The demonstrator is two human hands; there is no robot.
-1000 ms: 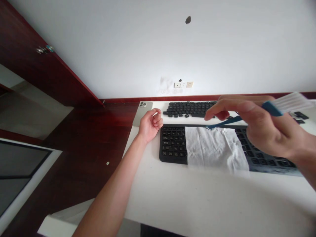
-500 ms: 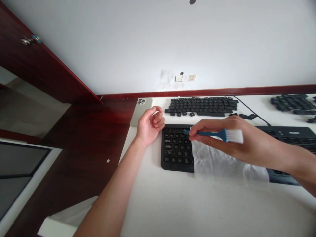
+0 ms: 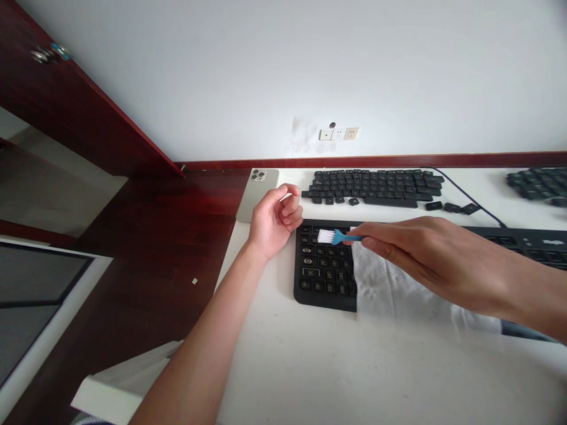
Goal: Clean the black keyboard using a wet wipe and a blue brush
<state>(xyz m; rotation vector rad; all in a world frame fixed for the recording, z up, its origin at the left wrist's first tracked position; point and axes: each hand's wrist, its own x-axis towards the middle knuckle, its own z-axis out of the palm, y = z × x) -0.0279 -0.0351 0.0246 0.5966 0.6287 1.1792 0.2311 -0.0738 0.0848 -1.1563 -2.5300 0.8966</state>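
My right hand (image 3: 436, 260) grips a small blue brush (image 3: 341, 237) by its handle, with the white bristles pointing left over the upper left keys. Beneath is a black keyboard (image 3: 302, 295), its left end bared of keycaps. A white cloth (image 3: 398, 301) covers its middle part, below my right hand. My left hand (image 3: 275, 219) rests palm up at the keyboard's upper left corner, its fingers loosely curled in and holding nothing. Whether the bristles touch the keyboard I cannot tell.
Rows of loose black keycaps (image 3: 376, 186) lie behind the keyboard, with another pile (image 3: 538, 183) at the right. A phone (image 3: 248, 198) lies at the left edge of the white table (image 3: 310, 366). A cable (image 3: 469, 195) runs back from the keyboard. A wooden door (image 3: 101, 100) stands left.
The brush has been turned around in my right hand: its bristles pointed right before and now point left. My left hand stays by the keyboard corner. The whole view has shifted slightly.
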